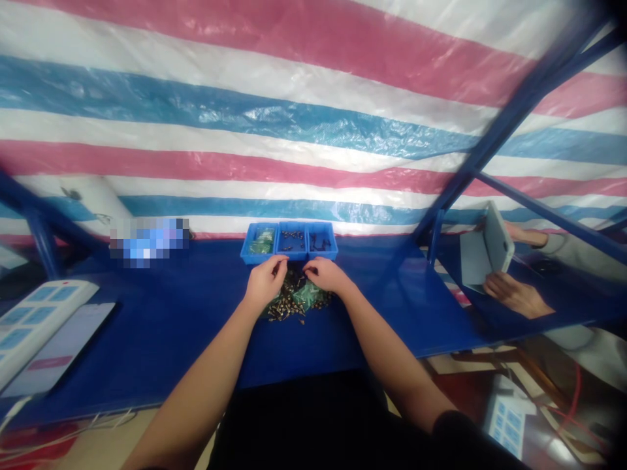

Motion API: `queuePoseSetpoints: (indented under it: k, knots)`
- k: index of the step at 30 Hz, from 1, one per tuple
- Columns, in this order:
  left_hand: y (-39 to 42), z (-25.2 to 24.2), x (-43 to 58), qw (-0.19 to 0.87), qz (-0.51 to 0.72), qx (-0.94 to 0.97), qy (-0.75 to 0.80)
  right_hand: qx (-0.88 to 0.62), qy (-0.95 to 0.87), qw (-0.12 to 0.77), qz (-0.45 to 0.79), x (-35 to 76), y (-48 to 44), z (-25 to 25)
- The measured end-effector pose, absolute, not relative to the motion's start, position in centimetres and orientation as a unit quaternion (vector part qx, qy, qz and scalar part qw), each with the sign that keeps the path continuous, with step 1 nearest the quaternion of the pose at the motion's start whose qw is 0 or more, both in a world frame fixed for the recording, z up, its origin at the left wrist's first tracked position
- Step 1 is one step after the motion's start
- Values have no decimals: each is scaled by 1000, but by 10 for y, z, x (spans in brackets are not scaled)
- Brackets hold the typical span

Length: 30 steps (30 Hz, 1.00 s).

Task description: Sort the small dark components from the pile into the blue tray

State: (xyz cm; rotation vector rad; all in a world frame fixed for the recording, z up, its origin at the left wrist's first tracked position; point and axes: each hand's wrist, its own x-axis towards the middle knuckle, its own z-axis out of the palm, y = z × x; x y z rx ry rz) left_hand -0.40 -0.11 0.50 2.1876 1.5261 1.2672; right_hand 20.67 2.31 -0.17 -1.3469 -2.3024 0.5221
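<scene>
My left hand (266, 282) is closed in a pinch over the left side of a pile of small brass-coloured metal pieces (283, 309). Opposite it, my right hand (329, 274) also pinches, with its fingertips above the same pile. Whatever sits between the fingers of either hand is too small to make out. Green plastic film (308, 296) lies among the pieces, below my right hand. Just beyond my fingers stand three joined blue bins: the left bin (249, 251) has a green bag in it, while the middle bin (292, 247) and right bin (329, 248) contain small dark pieces.
At the left of the blue table (181, 320) lie a power strip (53, 313) and a phone (68, 346). Blue frame posts (490, 137) rise on the right. Beyond them, another person's hands (516, 295) hold a tablet in a case (497, 238).
</scene>
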Motion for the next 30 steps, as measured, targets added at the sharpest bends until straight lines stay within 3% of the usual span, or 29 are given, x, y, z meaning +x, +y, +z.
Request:
queuePoseSetpoints:
  k: [30]
  knots:
    - [-2,5,-4,80,434,731,520,-527,-809,197,171,193,19,-7]
